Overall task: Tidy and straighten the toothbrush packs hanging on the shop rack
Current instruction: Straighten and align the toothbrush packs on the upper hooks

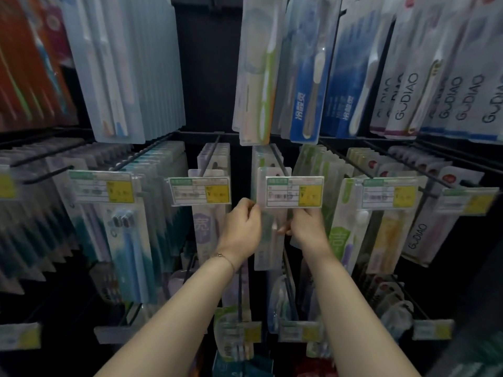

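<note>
A clear toothbrush pack hangs at the front of the middle hook, just under a yellow and green price tag. My left hand grips the pack's left edge with curled fingers. My right hand holds its right edge, thumb on the front. More packs hang behind it on the same black hook. Both forearms reach up from the bottom of the view.
Neighbouring hooks carry a purple pack on the left and a green one on the right, each with a price tag. Larger packs hang on the row above, and another row of tags sits below.
</note>
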